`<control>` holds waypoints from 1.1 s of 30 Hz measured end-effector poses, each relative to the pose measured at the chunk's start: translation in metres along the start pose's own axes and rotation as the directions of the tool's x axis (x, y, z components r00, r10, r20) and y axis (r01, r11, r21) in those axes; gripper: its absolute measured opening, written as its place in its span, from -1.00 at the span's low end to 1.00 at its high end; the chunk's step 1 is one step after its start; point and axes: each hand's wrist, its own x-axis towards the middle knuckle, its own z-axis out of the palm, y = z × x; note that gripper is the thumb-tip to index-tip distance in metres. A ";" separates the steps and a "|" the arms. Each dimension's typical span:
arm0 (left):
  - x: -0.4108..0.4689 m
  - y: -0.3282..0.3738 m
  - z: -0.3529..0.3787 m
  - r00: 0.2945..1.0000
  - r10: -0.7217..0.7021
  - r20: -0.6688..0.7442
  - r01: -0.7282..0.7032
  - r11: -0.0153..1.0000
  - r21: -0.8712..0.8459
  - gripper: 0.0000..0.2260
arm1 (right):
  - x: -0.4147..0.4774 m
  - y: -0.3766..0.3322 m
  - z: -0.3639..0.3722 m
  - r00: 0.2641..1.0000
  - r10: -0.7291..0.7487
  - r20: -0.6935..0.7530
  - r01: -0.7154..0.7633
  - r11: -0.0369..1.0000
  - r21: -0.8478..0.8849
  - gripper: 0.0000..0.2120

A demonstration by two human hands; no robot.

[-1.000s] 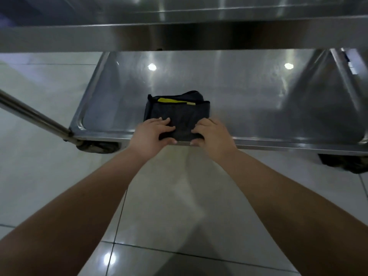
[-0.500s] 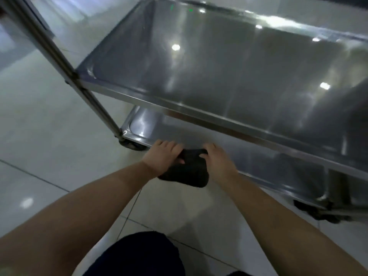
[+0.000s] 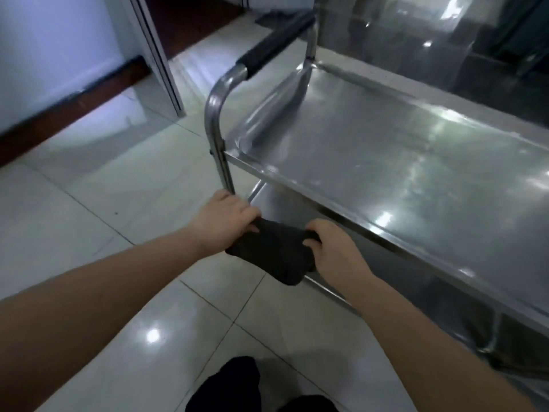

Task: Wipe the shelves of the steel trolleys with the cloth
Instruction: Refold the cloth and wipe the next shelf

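Observation:
A folded dark cloth (image 3: 276,254) hangs in the air between my two hands, in front of the steel trolley's near edge. My left hand (image 3: 225,218) grips its left end and my right hand (image 3: 332,251) grips its right end, fingers curled over the fabric. The trolley's upper shelf (image 3: 386,150) is bare shiny steel and fills the right half of the head view. Part of the lower shelf (image 3: 276,203) shows beneath it, just behind the cloth.
The trolley's curved push handle (image 3: 276,40) with a black grip rises at its left end, on a steel post (image 3: 219,156). Glossy white floor tiles (image 3: 104,203) spread to the left. A wall with a dark skirting (image 3: 68,105) and a door frame (image 3: 157,52) stand beyond.
The cloth has come off the lower shelf and is now lifted clear, held by both hands. My view has risen from the lower shelf to the upper shelf and handle.

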 end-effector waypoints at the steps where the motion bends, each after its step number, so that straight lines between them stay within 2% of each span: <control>1: -0.005 -0.006 -0.034 0.999 -0.039 -0.027 0.039 0.999 0.000 -0.75 | 0.000 -0.028 -0.019 0.998 -0.039 -0.043 0.039 0.999 0.005 -0.84; 4: -0.023 -0.027 -0.123 0.981 -0.145 -0.131 0.144 0.989 -0.016 -0.78 | 0.009 -0.105 -0.072 0.974 -0.147 -0.170 0.156 0.987 0.036 -0.86; 8: -0.063 -0.053 -0.197 0.930 -0.312 -0.197 0.327 0.944 0.048 -0.76 | 0.030 -0.190 -0.112 0.918 -0.320 -0.232 0.331 0.944 0.007 -0.88; 14: -0.130 -0.094 -0.218 0.839 -0.435 -0.327 0.477 0.877 0.056 -0.81 | 0.063 -0.273 -0.081 0.858 -0.452 -0.245 0.425 0.892 -0.155 -0.88; 17: -0.154 -0.140 -0.210 0.811 -0.476 -0.340 0.525 0.848 0.065 -0.81 | 0.088 -0.305 -0.051 0.802 -0.565 -0.196 0.490 0.809 -0.325 -0.92; 20: -0.169 -0.200 -0.202 0.821 -0.474 -0.319 0.522 0.849 0.082 -0.79 | 0.122 -0.338 -0.021 0.782 -0.599 -0.170 0.478 0.752 -0.454 -0.96; 25: -0.174 -0.310 -0.209 0.818 -0.466 -0.337 0.533 0.834 0.139 -0.80 | 0.200 -0.401 0.016 0.796 -0.575 -0.192 0.431 0.760 -0.487 -0.91; 30: -0.136 -0.408 -0.210 0.822 -0.475 -0.315 0.525 0.846 0.094 -0.82 | 0.289 -0.435 0.033 0.836 -0.516 -0.187 0.359 0.772 -0.525 -0.83; 33: -0.099 -0.455 -0.204 0.832 -0.474 -0.288 0.511 0.857 0.065 -0.82 | 0.334 -0.444 0.033 0.843 -0.493 -0.215 0.314 0.775 -0.548 -0.85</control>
